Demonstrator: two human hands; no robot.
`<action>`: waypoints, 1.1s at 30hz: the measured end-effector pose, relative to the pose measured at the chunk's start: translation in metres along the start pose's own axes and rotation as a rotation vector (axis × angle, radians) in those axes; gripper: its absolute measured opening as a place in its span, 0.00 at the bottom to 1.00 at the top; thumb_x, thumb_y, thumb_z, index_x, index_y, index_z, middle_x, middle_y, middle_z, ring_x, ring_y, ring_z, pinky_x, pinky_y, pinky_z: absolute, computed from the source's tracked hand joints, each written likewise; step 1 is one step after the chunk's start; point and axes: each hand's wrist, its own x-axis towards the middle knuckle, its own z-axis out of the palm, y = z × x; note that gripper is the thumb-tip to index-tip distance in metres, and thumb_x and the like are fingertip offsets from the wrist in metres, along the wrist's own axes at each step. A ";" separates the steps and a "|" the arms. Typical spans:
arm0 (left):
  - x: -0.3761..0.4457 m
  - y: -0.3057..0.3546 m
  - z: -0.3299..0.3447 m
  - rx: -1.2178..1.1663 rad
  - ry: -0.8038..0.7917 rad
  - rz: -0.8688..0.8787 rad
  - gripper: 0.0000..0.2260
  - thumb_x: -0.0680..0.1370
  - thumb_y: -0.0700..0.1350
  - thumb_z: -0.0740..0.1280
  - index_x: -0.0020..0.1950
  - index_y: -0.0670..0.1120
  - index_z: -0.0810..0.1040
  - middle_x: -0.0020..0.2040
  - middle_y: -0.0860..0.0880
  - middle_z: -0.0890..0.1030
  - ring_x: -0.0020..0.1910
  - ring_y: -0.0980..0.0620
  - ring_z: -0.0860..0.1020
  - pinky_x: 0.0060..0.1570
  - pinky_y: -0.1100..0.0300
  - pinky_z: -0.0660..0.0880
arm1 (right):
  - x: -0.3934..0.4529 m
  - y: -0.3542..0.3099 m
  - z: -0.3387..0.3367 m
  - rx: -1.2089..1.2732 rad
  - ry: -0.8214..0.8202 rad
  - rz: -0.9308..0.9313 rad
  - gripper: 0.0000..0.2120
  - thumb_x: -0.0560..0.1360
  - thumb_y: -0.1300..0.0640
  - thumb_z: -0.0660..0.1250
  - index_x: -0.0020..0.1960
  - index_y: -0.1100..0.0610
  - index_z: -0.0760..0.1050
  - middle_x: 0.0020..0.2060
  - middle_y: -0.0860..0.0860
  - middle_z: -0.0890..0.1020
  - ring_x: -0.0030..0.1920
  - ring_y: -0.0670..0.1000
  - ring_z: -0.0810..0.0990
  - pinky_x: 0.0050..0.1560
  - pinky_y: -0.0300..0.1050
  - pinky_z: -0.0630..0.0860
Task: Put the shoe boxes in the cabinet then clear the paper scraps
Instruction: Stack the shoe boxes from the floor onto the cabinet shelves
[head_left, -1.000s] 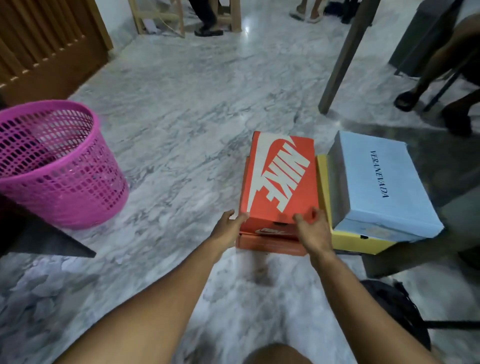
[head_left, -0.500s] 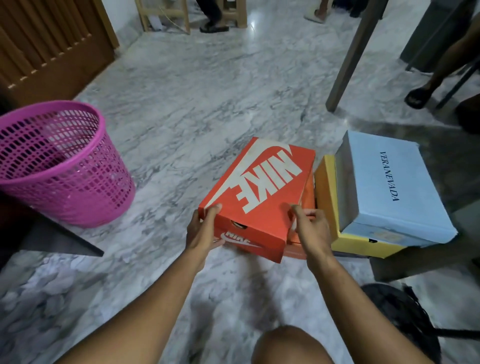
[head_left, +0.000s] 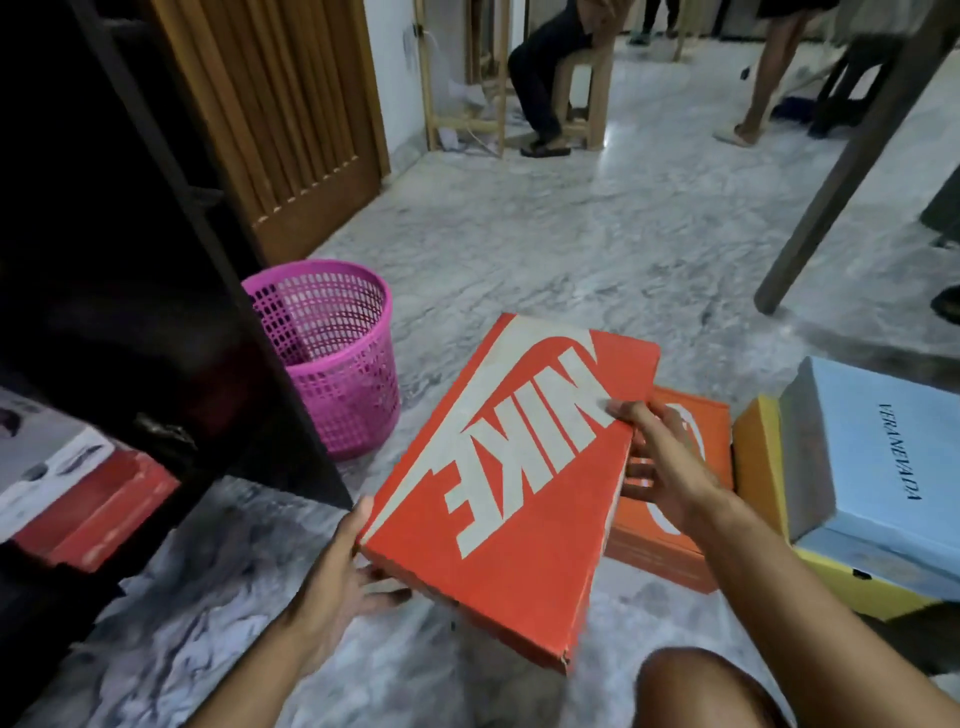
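Marble floor (head_left: 519, 249), grey-veined, fills most of the frame from centre to lower edge. I note a dark cabinet (head_left: 156, 260) occupying the left side, its open front facing right; on a low shelf at lower left lie a red box (head_left: 104, 499) and a white printed box (head_left: 41, 452) above it. A brown slatted wooden door (head_left: 291, 119) stands at upper left, behind the cabinet. At right of frame a pale blue shoe box (head_left: 883, 457) lettered VERANEVADA rests on a yellow shoe box (head_left: 758, 467), both on the floor. At centre I record the orange Nike shoe box (head_left: 514, 478), lid up, held clear of the floor and tilted, its far end pointing toward upper right. A second orange shoe box (head_left: 670, 545) lies on the floor just beneath and right of it, touching the yellow one. A pink mesh waste basket (head_left: 332, 353) stands left of centre, just beside the cabinet edge. A slanted wooden leg (head_left: 852, 166) crosses the upper right. Other persons' legs show along the top edge. My left hand (head_left: 337, 577) is clamped on the near left corner of the Nike box, thumb on the side, fingers under. My right hand (head_left: 665, 467) grips its right long edge, thumb on the lid. My knee (head_left: 711, 691) shows at lower edge.
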 end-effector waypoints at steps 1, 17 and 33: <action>-0.008 0.005 -0.014 -0.003 -0.004 -0.001 0.36 0.68 0.75 0.65 0.66 0.52 0.81 0.60 0.42 0.86 0.59 0.38 0.84 0.63 0.34 0.76 | -0.009 -0.004 0.011 -0.018 -0.038 -0.012 0.32 0.70 0.42 0.77 0.70 0.47 0.71 0.41 0.52 0.84 0.33 0.52 0.84 0.38 0.48 0.81; -0.148 0.115 -0.194 0.013 0.260 0.327 0.33 0.67 0.64 0.70 0.61 0.42 0.83 0.57 0.36 0.85 0.56 0.35 0.83 0.65 0.38 0.74 | -0.124 -0.030 0.239 -0.157 -0.804 -0.102 0.31 0.72 0.37 0.74 0.71 0.47 0.76 0.65 0.58 0.83 0.66 0.65 0.81 0.71 0.72 0.71; -0.284 0.204 -0.300 -0.408 1.017 0.760 0.20 0.80 0.65 0.61 0.66 0.56 0.76 0.59 0.51 0.83 0.56 0.51 0.81 0.47 0.55 0.76 | -0.207 -0.050 0.375 0.283 -0.870 -0.069 0.57 0.47 0.25 0.80 0.73 0.43 0.74 0.63 0.56 0.84 0.60 0.60 0.84 0.63 0.66 0.77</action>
